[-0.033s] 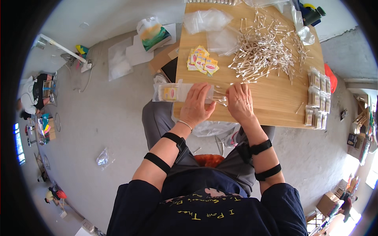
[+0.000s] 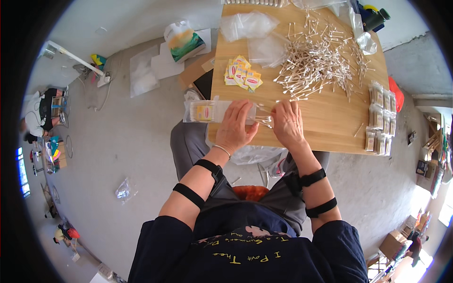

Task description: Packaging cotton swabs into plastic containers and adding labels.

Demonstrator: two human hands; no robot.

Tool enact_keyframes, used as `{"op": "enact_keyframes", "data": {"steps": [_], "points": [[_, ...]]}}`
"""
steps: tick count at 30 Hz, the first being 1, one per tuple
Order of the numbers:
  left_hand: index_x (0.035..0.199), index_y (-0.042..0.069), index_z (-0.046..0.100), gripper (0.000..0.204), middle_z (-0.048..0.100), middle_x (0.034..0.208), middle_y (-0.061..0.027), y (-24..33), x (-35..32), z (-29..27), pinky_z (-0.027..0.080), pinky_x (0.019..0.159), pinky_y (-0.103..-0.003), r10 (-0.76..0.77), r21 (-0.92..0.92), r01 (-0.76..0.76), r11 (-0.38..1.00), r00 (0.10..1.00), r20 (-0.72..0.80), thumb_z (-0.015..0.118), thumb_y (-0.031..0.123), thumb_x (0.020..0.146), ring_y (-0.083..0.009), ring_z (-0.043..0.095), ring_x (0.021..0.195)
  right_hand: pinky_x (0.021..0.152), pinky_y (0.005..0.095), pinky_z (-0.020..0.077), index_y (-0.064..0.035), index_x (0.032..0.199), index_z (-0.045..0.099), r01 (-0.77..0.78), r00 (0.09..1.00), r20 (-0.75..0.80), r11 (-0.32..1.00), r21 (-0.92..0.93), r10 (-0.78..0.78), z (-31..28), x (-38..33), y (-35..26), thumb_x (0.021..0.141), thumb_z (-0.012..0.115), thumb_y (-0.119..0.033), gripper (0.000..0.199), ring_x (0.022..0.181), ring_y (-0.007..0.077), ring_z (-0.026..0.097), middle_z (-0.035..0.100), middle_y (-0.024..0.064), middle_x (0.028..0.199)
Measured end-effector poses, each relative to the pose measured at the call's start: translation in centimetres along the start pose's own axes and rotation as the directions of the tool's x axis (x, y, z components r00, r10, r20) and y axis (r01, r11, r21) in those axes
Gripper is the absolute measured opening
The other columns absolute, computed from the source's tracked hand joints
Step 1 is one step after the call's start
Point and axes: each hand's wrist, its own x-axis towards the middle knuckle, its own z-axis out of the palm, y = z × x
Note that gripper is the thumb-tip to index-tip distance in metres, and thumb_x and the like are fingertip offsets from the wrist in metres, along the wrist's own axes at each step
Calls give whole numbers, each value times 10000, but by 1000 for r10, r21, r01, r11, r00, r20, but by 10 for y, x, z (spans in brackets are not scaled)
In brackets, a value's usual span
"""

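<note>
A clear plastic bag [image 2: 222,111] lies across the table's left front corner, its far left end past the edge. Inside it, at the left, sit a row of cotton swabs and a yellow-and-white card [image 2: 204,112]. My left hand [image 2: 236,123] is closed over the right part of the bag. A few loose cotton swabs [image 2: 265,120] stick out at the bag's right end, between my two hands. My right hand [image 2: 288,123] has its fingers bent and pressed together at those swabs; its fingertips are partly hidden, so the grip shows only in part.
A big heap of cotton swabs [image 2: 316,63] spreads over the wooden table [image 2: 330,127]. Yellow cards [image 2: 243,74] lie left of it, below clear plastic bags [image 2: 247,24]. Filled swab packs [image 2: 379,118] stand stacked at the right edge. One stray swab [image 2: 359,129] lies near them.
</note>
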Motion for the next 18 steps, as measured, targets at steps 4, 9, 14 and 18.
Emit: {"op": "enact_keyframes", "data": {"steps": [4, 9, 14, 18], "points": [[1274, 23, 469, 596, 492, 1280, -159, 0, 0, 0, 372, 1078, -449, 13, -8, -13, 1000, 1000, 0, 721, 185, 759, -360, 447, 1229, 802, 423, 427, -47, 880, 580, -60, 993, -88, 977, 203, 79, -2, -5, 1, 836, 613, -64, 58, 904, 326, 522, 597, 99, 892], [1262, 41, 491, 553, 502, 1297, -136, 3, -1, -1, 373, 1077, -443, -17, -19, 17, 1000, 1000, 3, 719, 173, 776, -354, 454, 1228, 691, 266, 437, -15, 897, 574, -384, 886, 211, 399, 832, 412, -8, -13, -13, 932, 566, -95, 88, 728, 125, 502, 591, 23, 787], [1241, 54, 517, 511, 515, 1294, -137, 0, 3, -9, 366, 1084, -433, -10, -154, 5, 988, 999, -32, 723, 171, 788, -344, 466, 1222, 697, 211, 421, -16, 913, 578, -390, 887, 290, 246, 887, 361, -19, -26, -24, 950, 551, -113, 107, 735, 67, 480, 577, -12, 805], [1250, 76, 524, 463, 513, 1321, -141, 38, 26, -38, 355, 1091, -426, -70, -490, 109, 865, 993, 97, 705, 217, 848, -301, 481, 1223, 706, 212, 427, -23, 950, 572, -403, 880, 313, 212, 890, 358, -27, -37, -30, 962, 541, -133, 114, 748, 73, 482, 576, -14, 817]]}}
